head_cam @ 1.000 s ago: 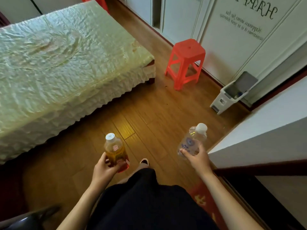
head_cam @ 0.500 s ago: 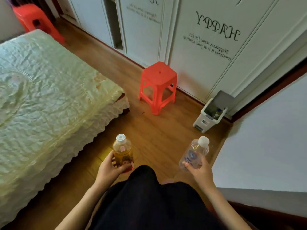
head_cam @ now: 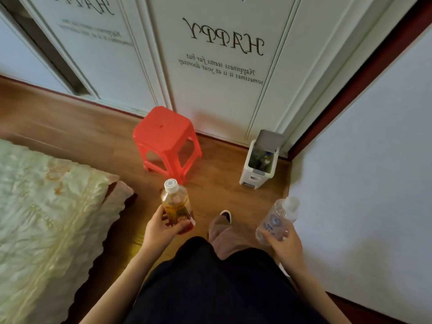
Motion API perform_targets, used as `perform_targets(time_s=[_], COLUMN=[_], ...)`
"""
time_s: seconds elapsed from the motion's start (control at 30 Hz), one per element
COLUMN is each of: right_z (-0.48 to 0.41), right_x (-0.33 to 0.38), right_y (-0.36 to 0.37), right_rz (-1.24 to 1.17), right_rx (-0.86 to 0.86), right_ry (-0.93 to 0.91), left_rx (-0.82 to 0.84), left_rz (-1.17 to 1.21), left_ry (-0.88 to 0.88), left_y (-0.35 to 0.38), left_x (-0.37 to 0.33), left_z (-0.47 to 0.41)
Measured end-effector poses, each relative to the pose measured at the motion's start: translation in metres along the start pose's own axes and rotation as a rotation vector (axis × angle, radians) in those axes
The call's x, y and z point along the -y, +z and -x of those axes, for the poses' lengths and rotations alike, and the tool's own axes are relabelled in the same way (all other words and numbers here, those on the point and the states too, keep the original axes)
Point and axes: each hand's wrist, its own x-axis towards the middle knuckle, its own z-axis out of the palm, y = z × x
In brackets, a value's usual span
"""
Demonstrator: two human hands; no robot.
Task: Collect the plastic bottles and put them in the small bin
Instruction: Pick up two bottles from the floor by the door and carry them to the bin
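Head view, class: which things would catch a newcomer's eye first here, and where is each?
A bright red plastic stool stands centre on the wooden floor, against white doors lettered HAPPY. The left hand holds an amber-filled plastic bottle; the right hand holds a clear plastic bottle. A small white bin, lid open, stands right of the stool.

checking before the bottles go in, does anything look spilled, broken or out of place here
Nothing stands out. The small bin stands upright in the corner, lid open, beside the red stool. The left hand holds the capped amber bottle, the right hand the clear bottle. No spill shows on the floor.
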Motion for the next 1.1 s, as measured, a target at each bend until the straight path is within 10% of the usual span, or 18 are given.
perform_targets(time_s=[0.57,1.1], right_z=[-0.232,-0.339], right_x=[0.165,0.153], right_y=[-0.022,-0.024], right_rz=[-0.100,-0.256], right_rx=[-0.040,-0.341], right_ry=[-0.018,0.298], left_rx=[0.124,0.709], left_rz=[-0.179,-0.474], left_ry=[-0.017,0.196], left_y=[0.043,0.200], left_x=[-0.147,-0.257], left_z=[-0.231,-0.425])
